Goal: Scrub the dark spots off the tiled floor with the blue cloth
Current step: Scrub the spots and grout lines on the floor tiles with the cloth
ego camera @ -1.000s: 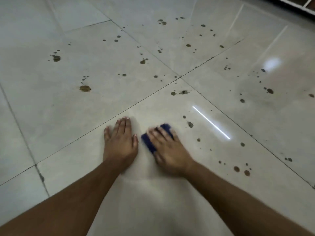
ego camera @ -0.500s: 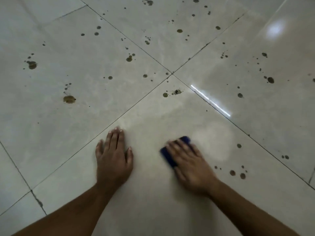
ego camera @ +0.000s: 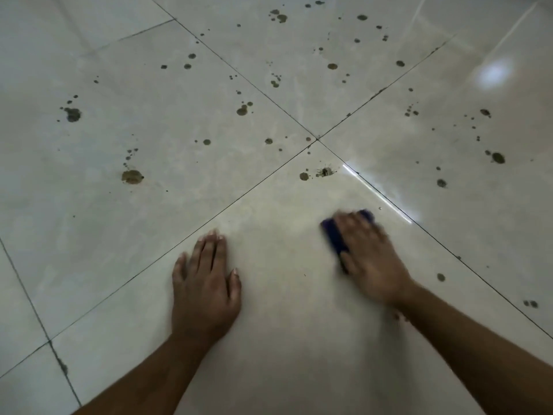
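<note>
**Floor Scrubbing: Stroke in Progress**

The glossy pale tiled floor (ego camera: 149, 235) carries scattered dark brown spots (ego camera: 131, 177), mostly beyond the hands. The left hand (ego camera: 206, 283) lies flat, fingers straight, probably as a brace. The right hand (ego camera: 369, 259), blurred, presses the small blue cloth (ego camera: 336, 239) against the near tile; finger curl cannot be told.
</note>
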